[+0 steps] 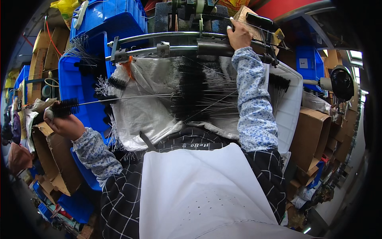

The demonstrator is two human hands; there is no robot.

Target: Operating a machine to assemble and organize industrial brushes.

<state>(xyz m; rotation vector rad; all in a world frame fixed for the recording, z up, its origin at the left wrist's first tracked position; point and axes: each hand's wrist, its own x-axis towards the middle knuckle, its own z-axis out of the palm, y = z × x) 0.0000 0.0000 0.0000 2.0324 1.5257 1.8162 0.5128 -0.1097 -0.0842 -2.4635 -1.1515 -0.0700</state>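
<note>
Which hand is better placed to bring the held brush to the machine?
Left. The left hand already grips the black-bristled wire brush, while the right hand rests up on the machine's bar, away from it.

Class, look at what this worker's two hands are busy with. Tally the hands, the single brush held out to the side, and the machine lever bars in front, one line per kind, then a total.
Hands: 2, left hand and right hand
Black bottle brush held in the left hand: 1
Metal lever bars under the right hand: 2
Total: 5
</note>
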